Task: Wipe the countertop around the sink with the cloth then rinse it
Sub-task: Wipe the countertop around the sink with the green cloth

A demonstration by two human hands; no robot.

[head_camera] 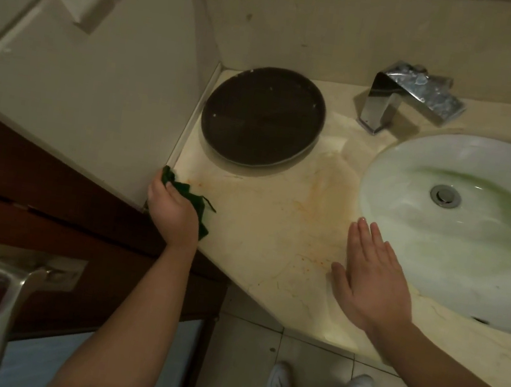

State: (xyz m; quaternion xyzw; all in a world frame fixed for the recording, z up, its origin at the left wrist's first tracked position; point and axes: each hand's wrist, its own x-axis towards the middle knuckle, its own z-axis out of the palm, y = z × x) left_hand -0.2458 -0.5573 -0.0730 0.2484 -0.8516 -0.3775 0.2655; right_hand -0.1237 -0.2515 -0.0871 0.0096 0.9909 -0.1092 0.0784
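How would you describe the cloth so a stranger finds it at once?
Start at the white sink and cross the beige countertop to its far left corner by the wall. There the left hand grips the cloth: crumpled and dark green, unlike the round dark tray behind it.

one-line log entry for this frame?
left hand: gripping green cloth on countertop | right hand: open, flat beside sink | orange stains: remain
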